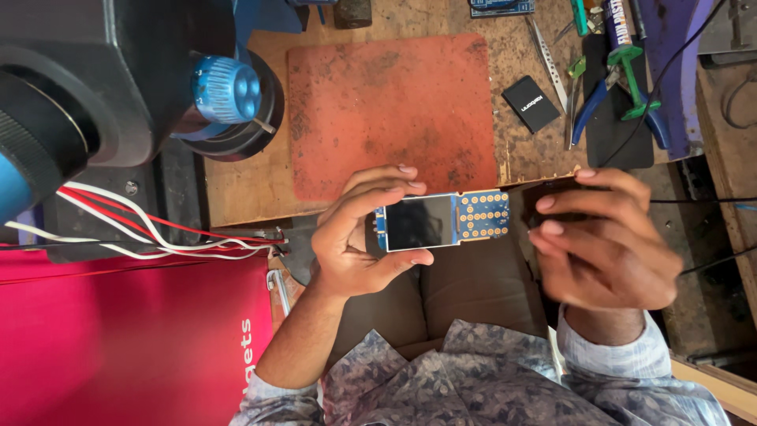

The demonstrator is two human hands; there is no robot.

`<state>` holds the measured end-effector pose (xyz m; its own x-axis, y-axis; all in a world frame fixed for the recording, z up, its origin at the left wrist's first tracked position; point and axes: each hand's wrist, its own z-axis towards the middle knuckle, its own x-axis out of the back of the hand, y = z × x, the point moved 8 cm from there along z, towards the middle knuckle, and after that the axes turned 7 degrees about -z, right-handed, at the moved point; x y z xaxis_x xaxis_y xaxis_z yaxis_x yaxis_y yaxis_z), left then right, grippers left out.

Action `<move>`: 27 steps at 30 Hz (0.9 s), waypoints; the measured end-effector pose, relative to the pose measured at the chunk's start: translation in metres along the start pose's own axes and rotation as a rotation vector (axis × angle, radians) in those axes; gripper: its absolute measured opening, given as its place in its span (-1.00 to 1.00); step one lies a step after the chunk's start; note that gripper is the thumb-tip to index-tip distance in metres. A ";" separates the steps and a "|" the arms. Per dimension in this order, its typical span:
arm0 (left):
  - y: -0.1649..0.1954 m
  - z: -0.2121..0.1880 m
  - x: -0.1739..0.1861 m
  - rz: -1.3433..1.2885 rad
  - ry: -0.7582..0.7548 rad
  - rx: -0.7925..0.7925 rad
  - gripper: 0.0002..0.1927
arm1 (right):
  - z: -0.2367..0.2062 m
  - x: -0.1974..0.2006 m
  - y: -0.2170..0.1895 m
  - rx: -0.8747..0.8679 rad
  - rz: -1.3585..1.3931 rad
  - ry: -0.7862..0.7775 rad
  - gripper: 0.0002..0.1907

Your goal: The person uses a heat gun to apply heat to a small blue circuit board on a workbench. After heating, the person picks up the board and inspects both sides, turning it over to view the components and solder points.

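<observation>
The bare phone board [441, 221], dark screen at one end and blue keypad contacts at the other, is up in the air above the lap, just off the desk [236, 189] edge. The left hand [355, 237] has it in a pinch grip, thumb below, fingers on top. It looks stripped of its casing and not yet closed up. The right hand [607, 244] curls around something dark; blurred, so I cannot tell what. Beyond lie the orange mat [390, 110], a black battery [531, 102] and blue-handled pliers [611, 95]. No containers visible.
</observation>
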<state>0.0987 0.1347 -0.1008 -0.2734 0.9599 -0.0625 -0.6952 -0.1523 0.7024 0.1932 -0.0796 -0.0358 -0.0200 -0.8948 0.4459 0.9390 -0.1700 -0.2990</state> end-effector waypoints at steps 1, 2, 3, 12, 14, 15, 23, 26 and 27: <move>0.001 0.001 -0.001 0.035 -0.016 -0.012 -0.31 | -0.001 -0.004 -0.002 0.020 0.026 -0.056 -0.88; 0.001 0.001 -0.001 0.026 -0.014 -0.003 -0.31 | -0.002 -0.006 -0.003 0.040 0.052 -0.112 -0.88; 0.000 0.001 -0.002 0.016 -0.011 0.006 -0.31 | -0.003 -0.009 -0.005 0.060 0.078 -0.170 -0.85; -0.003 -0.001 -0.002 -0.031 0.009 0.037 -0.32 | -0.011 -0.022 -0.007 0.114 0.063 -0.412 -0.65; -0.003 -0.001 -0.002 -0.034 0.013 0.042 -0.32 | -0.009 -0.022 -0.007 0.123 0.061 -0.407 -0.64; -0.004 -0.002 -0.001 -0.032 0.014 0.046 -0.32 | -0.009 -0.022 -0.008 0.127 0.060 -0.405 -0.63; -0.007 -0.005 0.003 -0.092 0.048 0.062 -0.33 | -0.003 -0.016 -0.007 0.111 -0.002 -0.351 -0.57; -0.007 -0.005 0.005 -0.112 0.066 0.062 -0.33 | -0.003 -0.011 -0.006 0.137 -0.019 -0.282 -0.53; -0.008 -0.005 0.006 -0.123 0.069 0.064 -0.33 | -0.004 -0.008 -0.005 0.154 -0.020 -0.252 -0.51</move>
<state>0.0989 0.1407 -0.1105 -0.2359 0.9514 -0.1978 -0.6828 -0.0175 0.7304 0.1870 -0.0731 -0.0409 0.0286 -0.7582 0.6514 0.9807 -0.1049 -0.1651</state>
